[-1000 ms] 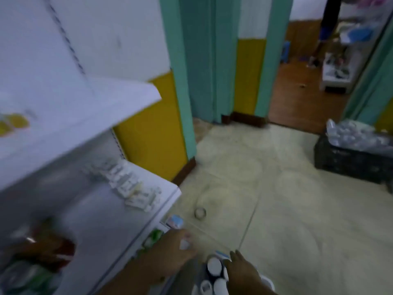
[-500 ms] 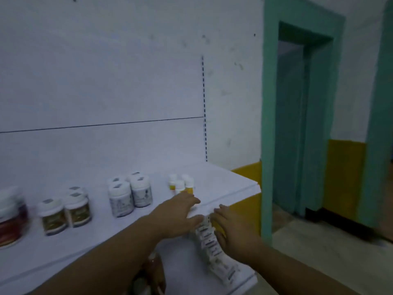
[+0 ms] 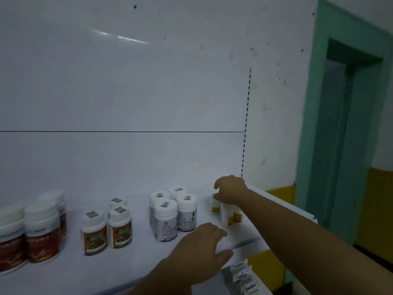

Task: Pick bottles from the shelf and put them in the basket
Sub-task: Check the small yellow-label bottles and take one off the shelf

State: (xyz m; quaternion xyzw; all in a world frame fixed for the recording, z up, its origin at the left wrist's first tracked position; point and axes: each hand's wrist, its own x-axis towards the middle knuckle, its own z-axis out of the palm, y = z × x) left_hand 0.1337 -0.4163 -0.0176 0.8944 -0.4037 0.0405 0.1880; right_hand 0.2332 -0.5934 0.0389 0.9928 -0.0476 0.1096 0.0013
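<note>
Nearest, at the bottom right, a row of small boxes [image 3: 244, 277] stands on a lower level under the front lip of the shelf [image 3: 138, 262]. Just above them the left hand [image 3: 204, 245] hangs palm down over the shelf's front edge. Its fingers are stretched forward and loosely spread, its thumb is out along the lip, and it holds nothing. Whether it touches the shelf cannot be told. Just beyond its fingertips a tight group of four white bottles [image 3: 165, 222] stands upright with blue-printed labels. To their left, well apart, are three brown bottles [image 3: 94, 235] with white caps, and at the far left edge are the larger red jars [image 3: 42, 237]. All of these stand on the shelf. To the right of the white group, near the shelf's right end, a cluster of small bottles [image 3: 225, 213] with yellow and orange bands stands close together. The right hand [image 3: 230, 192] reaches over them from the right, its forearm crossing the shelf corner. Its fingers are curled down round their caps in a grip, with the thumb raised on the left side, and the bottles' bases look to be on the shelf. Behind everything rises the white back panel [image 3: 127, 92], crossed by a thin dark line. A green door frame [image 3: 308, 145] stands at the right.
</note>
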